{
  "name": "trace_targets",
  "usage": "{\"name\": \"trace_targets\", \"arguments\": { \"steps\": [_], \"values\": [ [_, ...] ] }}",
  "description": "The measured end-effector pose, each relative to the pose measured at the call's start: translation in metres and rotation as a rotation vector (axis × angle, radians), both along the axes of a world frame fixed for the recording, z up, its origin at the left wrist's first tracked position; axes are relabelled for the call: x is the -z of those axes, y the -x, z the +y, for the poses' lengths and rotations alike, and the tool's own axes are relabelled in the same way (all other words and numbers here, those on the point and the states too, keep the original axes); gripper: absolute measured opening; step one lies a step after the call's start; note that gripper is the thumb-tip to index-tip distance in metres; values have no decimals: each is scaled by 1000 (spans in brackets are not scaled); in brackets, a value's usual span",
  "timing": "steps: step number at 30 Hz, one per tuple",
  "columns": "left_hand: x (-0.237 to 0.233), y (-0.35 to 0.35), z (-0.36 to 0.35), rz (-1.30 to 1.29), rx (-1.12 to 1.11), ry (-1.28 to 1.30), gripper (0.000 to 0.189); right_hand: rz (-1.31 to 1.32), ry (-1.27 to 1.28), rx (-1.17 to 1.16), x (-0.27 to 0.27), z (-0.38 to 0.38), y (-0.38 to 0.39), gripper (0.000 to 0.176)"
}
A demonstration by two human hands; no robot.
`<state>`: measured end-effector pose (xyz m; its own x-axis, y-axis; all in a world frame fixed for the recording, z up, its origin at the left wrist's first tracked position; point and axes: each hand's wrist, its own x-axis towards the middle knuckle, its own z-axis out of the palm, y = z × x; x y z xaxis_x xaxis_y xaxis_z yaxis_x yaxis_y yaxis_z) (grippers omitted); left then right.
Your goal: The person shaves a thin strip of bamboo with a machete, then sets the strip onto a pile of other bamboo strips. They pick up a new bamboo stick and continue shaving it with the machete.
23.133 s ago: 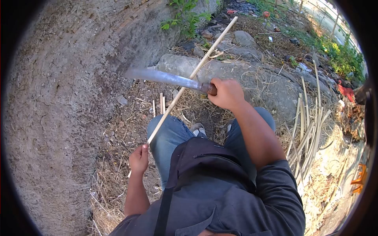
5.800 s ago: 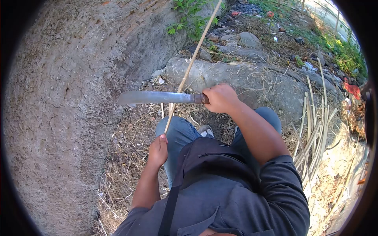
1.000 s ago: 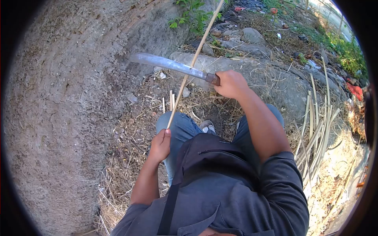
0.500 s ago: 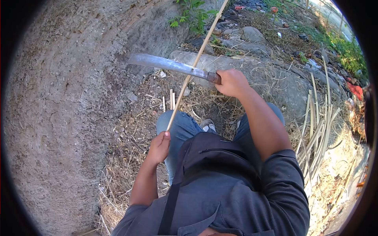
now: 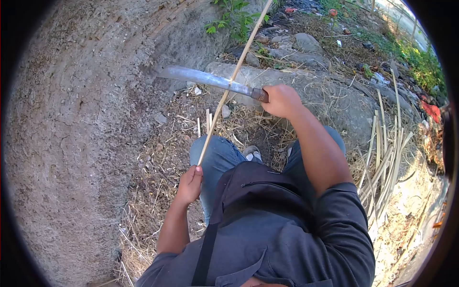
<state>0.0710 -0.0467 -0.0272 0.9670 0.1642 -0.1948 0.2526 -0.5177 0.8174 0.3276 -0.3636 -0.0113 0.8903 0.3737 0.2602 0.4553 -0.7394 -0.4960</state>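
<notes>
A long, thin strip that looks like split bamboo [image 5: 218, 112] slants up from my left hand [image 5: 191, 183] past the top edge of the view. My left hand is closed round its lower end, thumb on top, beside my left knee. In my right hand [image 5: 283, 101] I grip the dark handle of a machete [image 5: 198, 77]. The long, slightly curved blade points left and crosses the strip at about a right angle, touching it near the handle end of the blade.
A rough earth-coloured wall [image 5: 71, 143] rises on the left. Several pale strips [image 5: 385, 158] lie piled at the right, and a few short pieces [image 5: 208, 119] stand by my left knee. Ahead is a large flat rock [image 5: 306, 91]; dry shavings [image 5: 162, 158] cover the ground. A dark bag [image 5: 258, 186] rests on my lap.
My left hand has drawn the strip slightly down and to the left. The machete stays almost in place, so the strip has slid a little along its blade.
</notes>
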Motion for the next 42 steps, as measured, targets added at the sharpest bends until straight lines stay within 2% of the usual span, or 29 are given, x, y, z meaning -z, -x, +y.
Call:
{"name": "trace_targets", "arguments": {
  "steps": [1,3,7,11,13,14,16,18,20,24,28,29,32,33,35,36,38,42],
  "values": [
    [-1,-3,0,-19,21,-129,40,2,31,16,-1,1,1,20],
    [8,0,3,34,-24,-20,40,1,105,40,-5,1,5,19],
    [19,-3,-2,67,-33,191,40,7,102,-95,-3,10,25,18],
    [10,-12,-13,95,-67,267,41,-186,206,-347,-1,35,42,15],
    [7,-10,-8,100,-66,245,42,-232,180,-315,-1,29,34,16],
    [4,-4,-1,61,-35,100,43,-249,165,-303,1,24,28,16],
    [-2,10,10,-15,27,-179,44,-139,143,-108,2,7,9,16],
    [-6,8,11,43,19,-84,46,-65,93,33,2,0,0,17],
    [-2,6,10,34,24,-73,45,-63,111,-6,1,0,8,18],
    [12,12,2,90,-19,124,44,4,147,-144,-6,10,26,16],
    [19,0,0,104,-28,203,44,-191,240,-388,-4,36,44,14],
    [17,0,1,121,-35,206,44,-154,288,-398,-7,37,45,13],
    [0,15,15,57,41,-37,44,-163,164,-170,-4,8,16,14],
    [7,23,30,-9,58,-69,45,-117,147,-108,2,3,7,15],
    [-16,15,20,129,-8,-50,45,-33,110,30,11,-3,-6,17],
    [-23,12,14,191,-47,-33,45,-34,121,13,8,-2,-3,18],
    [10,10,34,85,7,-14,43,-37,125,6,3,1,8,20],
    [15,15,18,127,-9,184,39,31,153,-89,1,12,22,19]
  ]
}}
